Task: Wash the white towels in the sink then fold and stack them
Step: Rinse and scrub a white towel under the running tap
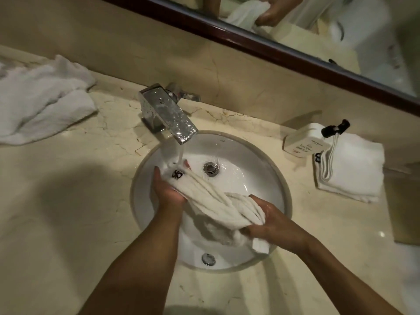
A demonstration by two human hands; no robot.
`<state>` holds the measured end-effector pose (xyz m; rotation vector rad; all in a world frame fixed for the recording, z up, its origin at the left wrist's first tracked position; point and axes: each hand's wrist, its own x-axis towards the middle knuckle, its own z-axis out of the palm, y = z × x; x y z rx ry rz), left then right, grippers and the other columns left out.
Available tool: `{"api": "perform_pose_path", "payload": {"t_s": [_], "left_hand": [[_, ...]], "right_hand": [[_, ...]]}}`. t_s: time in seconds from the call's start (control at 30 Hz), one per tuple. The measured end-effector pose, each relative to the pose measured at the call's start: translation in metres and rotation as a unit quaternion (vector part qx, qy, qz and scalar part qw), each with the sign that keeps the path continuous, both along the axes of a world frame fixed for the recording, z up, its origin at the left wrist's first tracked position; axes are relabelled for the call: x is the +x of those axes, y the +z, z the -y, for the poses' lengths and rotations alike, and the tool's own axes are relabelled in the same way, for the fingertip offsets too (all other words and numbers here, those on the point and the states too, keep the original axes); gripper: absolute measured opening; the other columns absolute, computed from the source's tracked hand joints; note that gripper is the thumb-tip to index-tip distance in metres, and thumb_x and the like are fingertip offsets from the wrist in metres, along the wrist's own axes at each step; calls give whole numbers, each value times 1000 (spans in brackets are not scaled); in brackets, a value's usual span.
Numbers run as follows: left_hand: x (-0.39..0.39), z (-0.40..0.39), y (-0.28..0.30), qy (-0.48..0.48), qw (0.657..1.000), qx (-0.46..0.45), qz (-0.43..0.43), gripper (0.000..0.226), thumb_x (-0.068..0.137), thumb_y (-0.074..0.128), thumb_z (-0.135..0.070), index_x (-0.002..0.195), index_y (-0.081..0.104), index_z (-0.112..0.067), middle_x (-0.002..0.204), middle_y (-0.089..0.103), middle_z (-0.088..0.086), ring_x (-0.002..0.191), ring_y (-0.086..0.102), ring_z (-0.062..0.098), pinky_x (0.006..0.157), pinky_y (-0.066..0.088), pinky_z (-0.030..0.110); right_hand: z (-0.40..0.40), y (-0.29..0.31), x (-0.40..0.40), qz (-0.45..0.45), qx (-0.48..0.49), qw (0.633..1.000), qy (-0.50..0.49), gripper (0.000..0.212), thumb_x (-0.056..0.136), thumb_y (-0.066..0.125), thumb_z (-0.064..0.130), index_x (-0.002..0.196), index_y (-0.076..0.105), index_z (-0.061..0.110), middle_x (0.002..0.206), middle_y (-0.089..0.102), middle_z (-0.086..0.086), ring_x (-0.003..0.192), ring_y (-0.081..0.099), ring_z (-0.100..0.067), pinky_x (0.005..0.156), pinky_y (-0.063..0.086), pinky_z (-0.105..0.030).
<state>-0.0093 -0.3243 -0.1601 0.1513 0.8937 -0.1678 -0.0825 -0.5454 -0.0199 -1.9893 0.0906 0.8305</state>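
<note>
Rinsing: wet towel [211,201] stretched over sink [281,201], far end under running water from faucet [168,114]
Left hand [168,192]: cupped under far end, fingers curled round cloth, by black mark
Right hand [270,223]: clamped round bunched near end, tag hanging below
Waiting: crumpled towels [43,98] on counter [68,201], well left of sink
Done: folded towel [354,169] right of sink, beside soap bottle [304,139]
Technique: feed cloth through stream bit by bit, rub ends together, keep low in basin against splash, wring before lifting out
</note>
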Motion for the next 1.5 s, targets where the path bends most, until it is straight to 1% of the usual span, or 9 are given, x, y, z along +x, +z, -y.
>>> {"api": "perform_pose_path", "payload": {"t_s": [0.2, 0.37, 0.6, 0.7, 0.77, 0.93, 1.13, 1.27, 1.5], "left_hand": [[29, -32, 3, -134, 980, 144, 37, 23, 85, 68, -30, 100, 65, -13, 84, 65, 6, 75, 61, 18, 67, 55, 28], [32, -44, 40, -238, 935, 209, 158, 41, 97, 53, -43, 123, 65, -14, 123, 68, 10, 107, 66, 25, 92, 51, 38], [25, -38, 65, -311, 836, 428, 147, 48, 76, 79, -44, 113, 70, -16, 105, 75, 4, 104, 70, 27, 100, 50, 48], [19, -31, 87, -226, 854, 455, 111, 33, 91, 68, -42, 101, 69, -11, 86, 74, 0, 74, 71, 12, 64, 56, 23], [15, -28, 98, -179, 839, 506, 88, 30, 97, 60, -38, 84, 64, -11, 72, 66, 3, 57, 60, 10, 46, 44, 19], [0, -12, 99, -238, 747, 607, 133, 27, 100, 56, -27, 74, 62, -20, 67, 64, -9, 58, 58, -8, 56, 40, 6], [12, -29, 75, -268, 636, 699, 185, 22, 96, 61, -16, 115, 69, -11, 99, 64, -9, 91, 59, 2, 75, 39, -1], [29, -35, 70, -297, 633, 702, 137, 19, 94, 66, -18, 111, 70, -11, 105, 72, 0, 94, 62, 11, 70, 38, 10], [56, -18, 68, -321, 688, 649, 50, 11, 92, 67, -13, 88, 69, -3, 92, 74, 19, 86, 70, 31, 67, 44, 26]], "right_hand": [[11, -15, 3, -77, 21, 995, -67, 57, 80, 76, 4, 131, 59, 23, 116, 73, 4, 106, 69, -14, 87, 57, -27], [-8, -53, 5, -129, 5, 986, -109, 59, 63, 74, 14, 120, 63, 15, 105, 75, -7, 88, 72, -14, 70, 55, -21], [-34, -75, 19, -160, -5, 962, -223, 28, 81, 70, 1, 108, 64, 4, 94, 73, -16, 76, 68, -23, 62, 54, -27], [-70, -66, 37, -140, 3, 935, -325, 4, 90, 65, 7, 94, 65, 6, 83, 66, -13, 71, 63, -24, 61, 50, -25], [-97, -61, 53, -137, 44, 907, -395, 18, 84, 68, 19, 94, 65, 5, 81, 68, -14, 71, 66, -28, 69, 55, -34], [-157, -47, 85, -285, 230, 841, -397, 41, 105, 44, 31, 75, 66, 11, 64, 70, -6, 55, 69, -17, 49, 55, -24], [-178, -62, 121, -316, 248, 805, -437, 36, 95, 59, 34, 68, 69, 14, 67, 67, -1, 66, 66, -15, 65, 54, -26], [-181, -60, 136, -326, 214, 824, -412, 24, 96, 53, 29, 81, 65, 14, 81, 67, -3, 78, 65, -20, 81, 51, -30], [-173, -48, 141, -349, 157, 833, -399, 25, 95, 47, 23, 74, 55, 13, 72, 57, -3, 68, 56, -18, 61, 47, -24]]}}
